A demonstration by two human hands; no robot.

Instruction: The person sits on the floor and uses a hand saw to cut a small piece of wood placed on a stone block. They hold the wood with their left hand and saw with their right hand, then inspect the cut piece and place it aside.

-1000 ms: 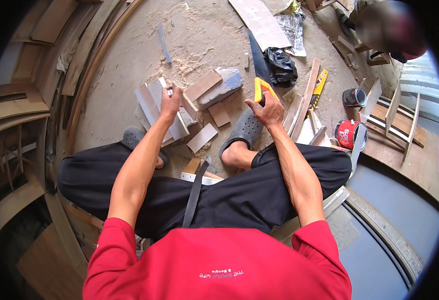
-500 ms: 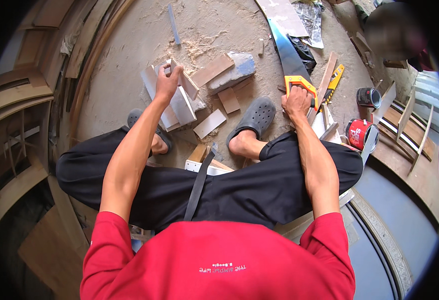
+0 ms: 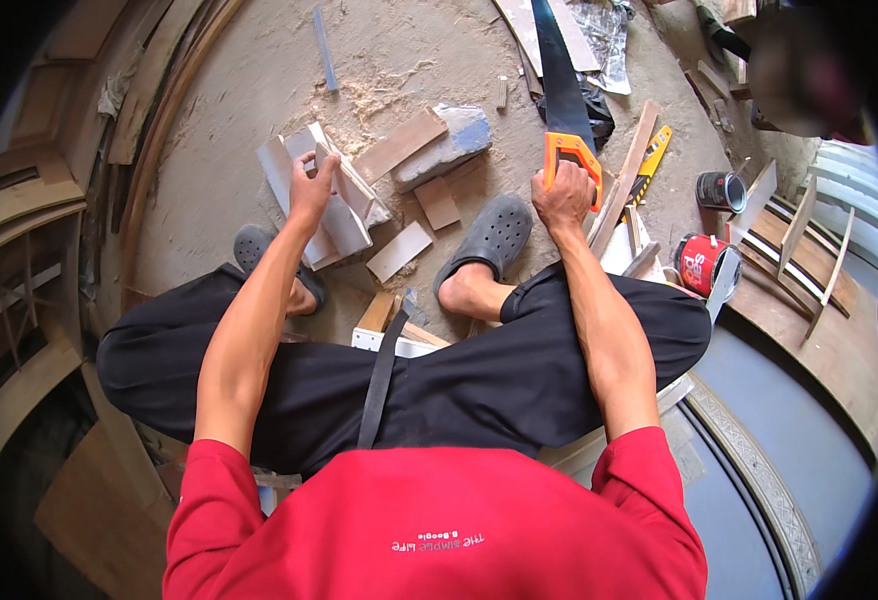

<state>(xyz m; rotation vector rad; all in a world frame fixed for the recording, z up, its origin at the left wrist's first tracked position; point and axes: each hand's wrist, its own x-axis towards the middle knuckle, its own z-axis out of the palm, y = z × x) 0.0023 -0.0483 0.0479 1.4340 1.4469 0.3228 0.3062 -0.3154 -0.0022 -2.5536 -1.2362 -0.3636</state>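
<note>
My right hand [image 3: 565,194] is closed around the orange-and-yellow handle of a handsaw [image 3: 565,95], whose long dark blade points away from me over the floor. Ahead of my left foot, my left hand [image 3: 309,192] has its fingers closed on a wooden board [image 3: 355,188] that stands tilted among other pale pieces. One of these, a light board [image 3: 277,172], leans just left of my fingers. Part of the grip is hidden behind my hand, so where the thumb presses does not show.
A brown offcut [image 3: 399,143] rests against a whitish-blue block [image 3: 446,146]. Smaller offcuts [image 3: 399,251] lie between my feet. To the right are a yellow-and-black tool [image 3: 651,165], a wooden strip [image 3: 627,175], a dark can [image 3: 721,191] and a red can [image 3: 699,264]. Another person [image 3: 809,70] is at far right.
The handsaw has turned in my right hand, its blade now darker and more upright in view. My left hand stays at the boards, and the held board has shifted slightly. The whole view has moved a little.
</note>
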